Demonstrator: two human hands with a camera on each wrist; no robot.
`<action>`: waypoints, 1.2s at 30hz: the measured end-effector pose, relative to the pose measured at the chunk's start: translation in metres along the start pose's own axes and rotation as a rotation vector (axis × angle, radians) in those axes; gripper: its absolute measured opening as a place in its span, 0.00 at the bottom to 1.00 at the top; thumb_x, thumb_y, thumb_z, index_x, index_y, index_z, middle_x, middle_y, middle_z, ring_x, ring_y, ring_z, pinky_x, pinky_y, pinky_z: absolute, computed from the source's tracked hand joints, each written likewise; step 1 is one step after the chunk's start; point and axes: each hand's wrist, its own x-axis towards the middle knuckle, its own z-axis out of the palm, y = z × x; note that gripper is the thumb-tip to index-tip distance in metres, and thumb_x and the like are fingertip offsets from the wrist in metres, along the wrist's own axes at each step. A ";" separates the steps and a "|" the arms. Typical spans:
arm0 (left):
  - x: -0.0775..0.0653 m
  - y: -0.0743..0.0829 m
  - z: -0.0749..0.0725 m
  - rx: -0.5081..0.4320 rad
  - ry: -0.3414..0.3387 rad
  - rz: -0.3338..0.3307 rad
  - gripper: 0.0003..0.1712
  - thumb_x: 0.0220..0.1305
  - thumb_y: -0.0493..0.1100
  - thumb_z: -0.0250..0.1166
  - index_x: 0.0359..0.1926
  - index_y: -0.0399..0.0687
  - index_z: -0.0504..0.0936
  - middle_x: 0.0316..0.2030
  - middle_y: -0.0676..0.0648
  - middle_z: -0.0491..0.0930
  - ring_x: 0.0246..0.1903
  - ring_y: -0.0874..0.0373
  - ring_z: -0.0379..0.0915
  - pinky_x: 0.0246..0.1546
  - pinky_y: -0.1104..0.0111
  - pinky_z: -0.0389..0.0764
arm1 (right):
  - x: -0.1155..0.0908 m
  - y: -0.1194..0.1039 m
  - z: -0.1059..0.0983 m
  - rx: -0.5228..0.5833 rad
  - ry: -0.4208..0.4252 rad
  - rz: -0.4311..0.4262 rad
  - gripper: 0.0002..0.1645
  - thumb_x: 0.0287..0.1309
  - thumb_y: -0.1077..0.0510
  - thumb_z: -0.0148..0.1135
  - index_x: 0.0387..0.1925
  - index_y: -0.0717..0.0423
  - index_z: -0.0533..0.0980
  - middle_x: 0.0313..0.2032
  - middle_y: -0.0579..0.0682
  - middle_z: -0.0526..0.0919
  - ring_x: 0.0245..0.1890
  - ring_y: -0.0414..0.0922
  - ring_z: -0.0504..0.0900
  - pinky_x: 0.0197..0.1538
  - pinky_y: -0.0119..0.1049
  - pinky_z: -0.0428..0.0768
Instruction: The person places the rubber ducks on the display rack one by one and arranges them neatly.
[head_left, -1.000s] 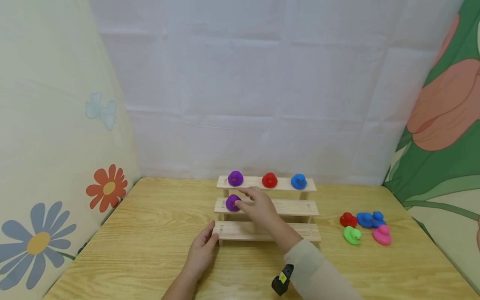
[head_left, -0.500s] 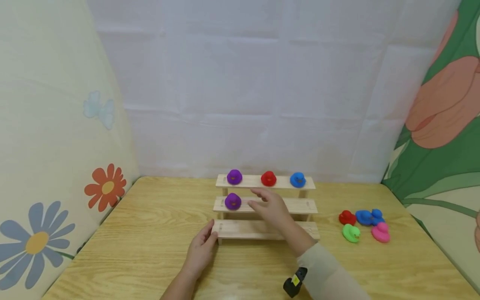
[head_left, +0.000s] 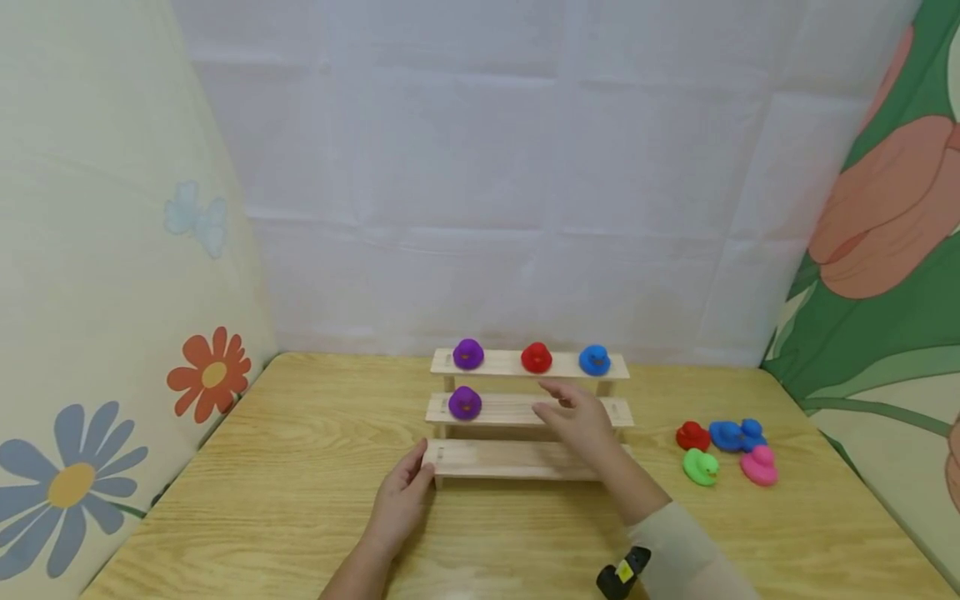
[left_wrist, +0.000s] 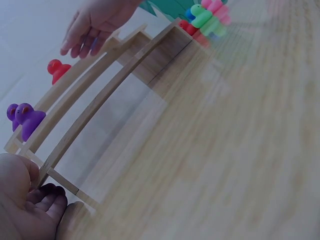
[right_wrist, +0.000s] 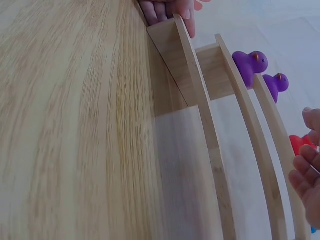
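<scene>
Ducks point(head_left: 465, 403) (probably light, squeezable) suit holding by the sides; your right hand point(head_left: 581, 422) is spread, your left hand point(head_left: 399, 492) pinching the rack's point(head_left: 510, 457) left edge.

In the head view, the rack point(head_left: 510, 459) is looked down on from its front, from farthest off. In both wrist views it is seen close and tilted: from near its left end toward its right in the left one, toward its left end in the right one. Its purple ducks point(left_wrist: 31, 123) are shared by all three.
</scene>
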 end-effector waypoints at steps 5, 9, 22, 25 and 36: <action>-0.001 0.001 -0.001 -0.004 -0.002 0.010 0.30 0.76 0.39 0.48 0.73 0.31 0.55 0.73 0.32 0.55 0.73 0.38 0.50 0.74 0.48 0.55 | -0.003 0.005 -0.010 0.001 0.027 0.014 0.24 0.57 0.58 0.69 0.56 0.58 0.79 0.55 0.58 0.82 0.56 0.55 0.79 0.62 0.50 0.79; -0.001 0.001 -0.001 -0.010 -0.002 0.012 0.30 0.75 0.38 0.48 0.72 0.31 0.55 0.73 0.32 0.55 0.73 0.38 0.50 0.74 0.49 0.55 | -0.006 0.007 -0.018 -0.009 0.042 0.016 0.23 0.58 0.59 0.69 0.55 0.59 0.79 0.54 0.58 0.82 0.55 0.55 0.79 0.62 0.50 0.79; -0.002 0.003 -0.001 -0.011 0.000 -0.001 0.30 0.75 0.39 0.48 0.73 0.32 0.55 0.73 0.33 0.54 0.74 0.39 0.50 0.74 0.49 0.55 | -0.015 0.027 -0.052 -0.029 0.087 0.091 0.25 0.60 0.55 0.67 0.58 0.59 0.77 0.58 0.59 0.80 0.59 0.55 0.76 0.65 0.52 0.77; -0.001 0.003 -0.001 -0.009 0.001 -0.001 0.30 0.75 0.39 0.48 0.73 0.32 0.55 0.73 0.32 0.55 0.73 0.38 0.50 0.74 0.49 0.55 | -0.016 0.031 -0.060 -0.028 0.105 0.099 0.25 0.61 0.56 0.66 0.58 0.60 0.76 0.58 0.60 0.79 0.59 0.56 0.76 0.65 0.52 0.76; -0.002 0.003 -0.001 0.002 -0.001 0.002 0.30 0.75 0.39 0.48 0.73 0.32 0.55 0.73 0.32 0.55 0.73 0.38 0.51 0.74 0.48 0.56 | -0.027 0.049 -0.090 -0.087 0.162 0.194 0.29 0.64 0.53 0.63 0.63 0.61 0.72 0.62 0.62 0.74 0.62 0.57 0.73 0.66 0.53 0.74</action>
